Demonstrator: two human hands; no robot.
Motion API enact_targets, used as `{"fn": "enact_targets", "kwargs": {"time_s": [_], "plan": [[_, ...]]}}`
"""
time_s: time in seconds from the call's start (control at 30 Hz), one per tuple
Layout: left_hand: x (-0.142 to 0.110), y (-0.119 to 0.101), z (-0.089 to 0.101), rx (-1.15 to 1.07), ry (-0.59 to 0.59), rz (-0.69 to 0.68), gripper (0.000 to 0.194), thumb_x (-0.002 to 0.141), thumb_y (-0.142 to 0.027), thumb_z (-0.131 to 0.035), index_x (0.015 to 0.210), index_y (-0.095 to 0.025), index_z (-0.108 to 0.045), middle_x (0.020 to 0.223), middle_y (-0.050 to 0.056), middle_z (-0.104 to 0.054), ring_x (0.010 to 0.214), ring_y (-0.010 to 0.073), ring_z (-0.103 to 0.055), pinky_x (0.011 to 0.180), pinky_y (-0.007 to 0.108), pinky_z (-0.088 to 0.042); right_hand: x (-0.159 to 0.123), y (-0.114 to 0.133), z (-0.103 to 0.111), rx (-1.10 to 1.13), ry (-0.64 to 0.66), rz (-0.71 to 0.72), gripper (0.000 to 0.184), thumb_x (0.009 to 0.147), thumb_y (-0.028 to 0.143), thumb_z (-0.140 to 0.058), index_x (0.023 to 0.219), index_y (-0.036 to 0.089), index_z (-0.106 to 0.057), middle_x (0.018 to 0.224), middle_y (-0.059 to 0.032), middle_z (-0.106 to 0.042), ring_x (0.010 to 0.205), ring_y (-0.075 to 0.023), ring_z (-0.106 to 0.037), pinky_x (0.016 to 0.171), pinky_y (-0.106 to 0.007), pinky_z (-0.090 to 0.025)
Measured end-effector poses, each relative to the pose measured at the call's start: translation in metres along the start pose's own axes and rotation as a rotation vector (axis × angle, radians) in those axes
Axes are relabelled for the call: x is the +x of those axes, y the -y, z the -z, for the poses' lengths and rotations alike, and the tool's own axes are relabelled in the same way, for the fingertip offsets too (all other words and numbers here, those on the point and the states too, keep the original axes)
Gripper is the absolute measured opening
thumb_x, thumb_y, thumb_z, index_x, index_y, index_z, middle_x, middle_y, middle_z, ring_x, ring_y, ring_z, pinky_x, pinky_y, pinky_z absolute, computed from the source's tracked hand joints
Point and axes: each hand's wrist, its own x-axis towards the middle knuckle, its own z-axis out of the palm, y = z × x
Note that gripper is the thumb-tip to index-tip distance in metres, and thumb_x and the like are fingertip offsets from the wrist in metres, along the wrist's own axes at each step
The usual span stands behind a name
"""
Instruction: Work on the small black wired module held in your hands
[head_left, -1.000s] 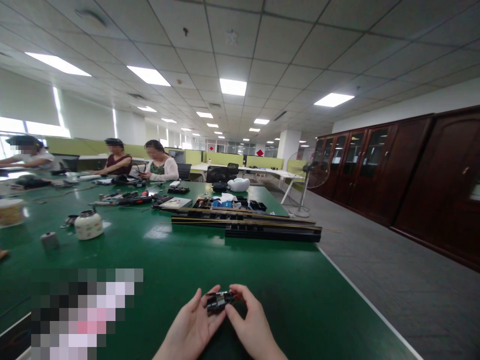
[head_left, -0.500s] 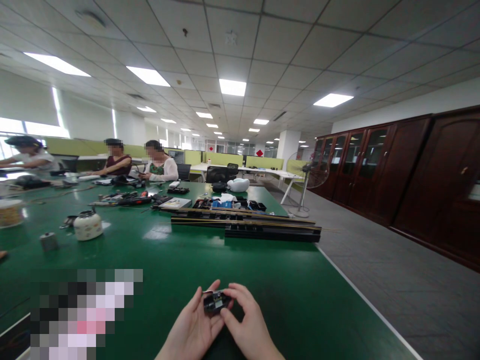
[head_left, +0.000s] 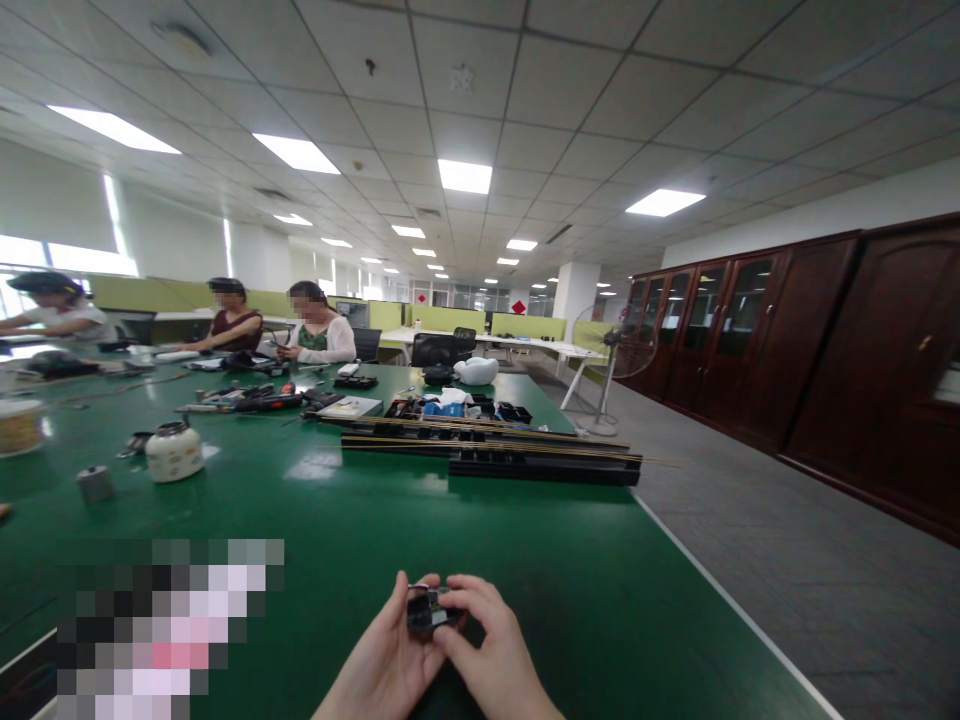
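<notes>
A small black plastic part [head_left: 421, 612] with a light grey patch on its face is held between my two hands, low in the head view above the green table. My left hand [head_left: 394, 645] cradles it from the left and below, thumb up along its left side. My right hand [head_left: 491, 640] grips its right side, with the thumb at the lower edge and the index finger over the top. Fingers cover much of the part, and its exact kind is not clear.
Long black rails with thin brass-coloured rods [head_left: 487, 445] lie across the green table [head_left: 360, 530]. A white jar [head_left: 174, 452] and a small grey metal cylinder [head_left: 95, 484] stand left. Tools and boxes lie further back. Several people sit at the far left. A fan [head_left: 611, 350] stands beyond the table.
My right thumb and index finger have shifted left over the black part. The part has tilted slightly in my hands, and my left thumb now stands more upright.
</notes>
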Motion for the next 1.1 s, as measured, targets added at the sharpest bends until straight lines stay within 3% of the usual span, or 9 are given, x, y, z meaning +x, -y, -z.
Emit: {"fn": "enact_targets", "kwargs": {"time_s": [0.23, 0.57, 0.9, 1.1], "plan": [[0.001, 0.000, 0.008, 0.026, 0.064, 0.010, 0.026, 0.083, -0.035, -0.054, 0.078, -0.014, -0.069, 0.084, 0.010, -0.072, 0.088, 0.0225, -0.066, 0.080, 0.031, -0.048, 0.001, -0.003, -0.001, -0.018, 0.029, -0.018, 0.020, 0.069, 0.020, -0.063, 0.088, 0.024, -0.069, 0.111, -0.0072, -0.063, 0.108, -0.0226, -0.054, 0.095, -0.038, -0.040], [0.003, 0.003, 0.006, 0.050, -0.052, -0.033, 0.034, 0.089, -0.033, -0.044, 0.077, -0.013, -0.068, 0.075, 0.010, -0.070, 0.080, 0.0223, -0.068, 0.071, 0.031, -0.050, 0.001, -0.004, -0.001, -0.048, 0.044, -0.044, 0.023, 0.067, 0.014, -0.063, 0.086, 0.025, -0.069, 0.109, -0.0059, -0.063, 0.107, -0.0222, -0.055, 0.093, -0.037, -0.041], [0.005, 0.002, 0.009, 0.033, -0.051, -0.066, 0.029, 0.086, -0.032, -0.049, 0.076, -0.012, -0.067, 0.082, 0.012, -0.071, 0.081, 0.0234, -0.068, 0.078, 0.036, -0.051, 0.002, -0.004, 0.005, 0.018, -0.067, -0.017, 0.021, 0.071, 0.015, -0.059, 0.089, 0.023, -0.066, 0.098, -0.0057, -0.067, 0.098, -0.0203, -0.059, 0.091, -0.034, -0.044], [0.006, 0.003, 0.010, 0.038, -0.084, -0.086, 0.026, 0.083, -0.033, -0.055, 0.078, -0.010, -0.066, 0.087, 0.016, -0.070, 0.086, 0.0274, -0.068, 0.081, 0.038, -0.052, 0.004, -0.013, 0.010, 0.024, -0.201, -0.028, 0.022, 0.075, 0.025, -0.058, 0.096, 0.023, -0.066, 0.099, -0.0058, -0.067, 0.096, -0.0208, -0.061, 0.089, -0.034, -0.047]]}}
